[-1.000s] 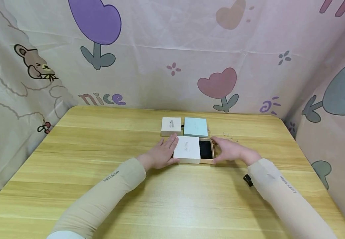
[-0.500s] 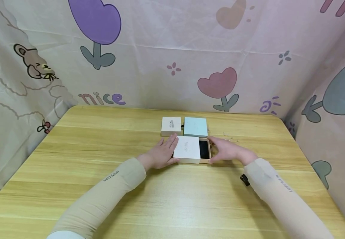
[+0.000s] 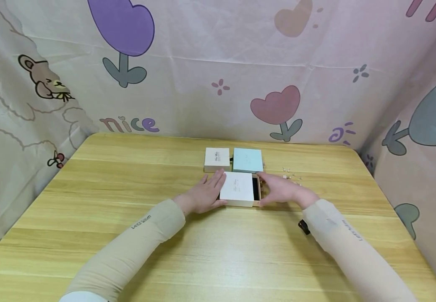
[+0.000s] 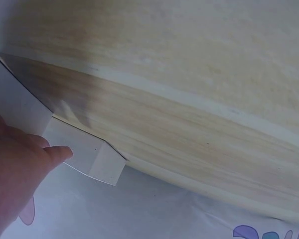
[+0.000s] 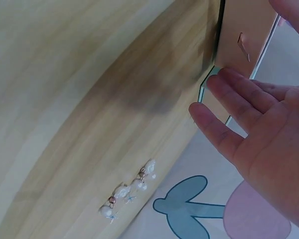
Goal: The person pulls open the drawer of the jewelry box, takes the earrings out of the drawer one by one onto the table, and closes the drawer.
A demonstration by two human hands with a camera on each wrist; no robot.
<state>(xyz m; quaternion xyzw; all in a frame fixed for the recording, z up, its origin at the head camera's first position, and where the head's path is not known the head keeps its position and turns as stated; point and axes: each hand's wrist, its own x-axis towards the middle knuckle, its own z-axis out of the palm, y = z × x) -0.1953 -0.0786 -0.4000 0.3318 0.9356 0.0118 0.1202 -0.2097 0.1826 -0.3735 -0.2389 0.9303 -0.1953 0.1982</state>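
A white drawer-style gift box [image 3: 236, 188] lies on the table, its tray [image 3: 256, 188] with black lining projecting slightly from the right end. My left hand [image 3: 202, 195] rests against the sleeve's left end, fingers over the top edge and thumb at the near corner. At the tray's outer end is my right hand [image 3: 281, 188], thumb by the near corner and fingers by the far one. In the right wrist view these fingers [image 5: 229, 139] look straight and spread beside the tan tray front [image 5: 241, 37], which has a small tab.
Behind stand a smaller cream box [image 3: 217, 159] and a pale blue box [image 3: 248, 160]. Small pearl-like jewellery pieces [image 5: 122, 191] lie on the table [image 3: 218, 251] beyond my right hand. A printed cloth [image 3: 187, 96] hangs behind the table.
The tray has slid left into the white sleeve, leaving a narrower strip of black visible. My right hand has moved left with it; my left hand has stayed in place.
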